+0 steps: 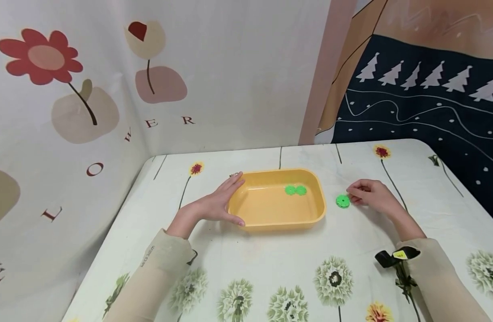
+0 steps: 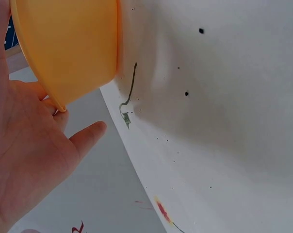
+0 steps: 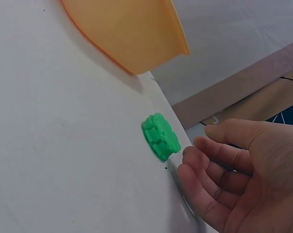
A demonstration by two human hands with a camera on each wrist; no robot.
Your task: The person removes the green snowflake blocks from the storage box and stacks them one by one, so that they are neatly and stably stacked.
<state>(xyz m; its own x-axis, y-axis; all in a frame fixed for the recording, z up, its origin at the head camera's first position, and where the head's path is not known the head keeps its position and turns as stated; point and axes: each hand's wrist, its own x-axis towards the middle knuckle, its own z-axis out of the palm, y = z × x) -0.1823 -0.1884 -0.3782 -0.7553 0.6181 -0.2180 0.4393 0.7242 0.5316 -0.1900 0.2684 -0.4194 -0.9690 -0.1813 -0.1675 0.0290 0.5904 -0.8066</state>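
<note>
A yellow rectangular tub (image 1: 278,225) stands on the table. My left hand (image 1: 224,201) rests at the tub's left end, fingers along the rim and spread. In the left wrist view, that hand (image 2: 30,150) has fingertips right at the tub's rim (image 2: 64,108). Inside the tub lie two green notched discs (image 1: 296,190) side by side. To the tub's right, a short stack of green notched discs (image 3: 160,137) lies on the table. My right hand (image 1: 371,194) is right beside this stack, fingers loosely bent with nothing between them.
The table is covered with a white flower-print cloth (image 1: 254,264). Behind it hangs a pale printed curtain (image 1: 238,89), with a dark tree-patterned cloth (image 1: 423,103) at the right. A small black device with a yellow label (image 1: 400,255) sits at the right sleeve.
</note>
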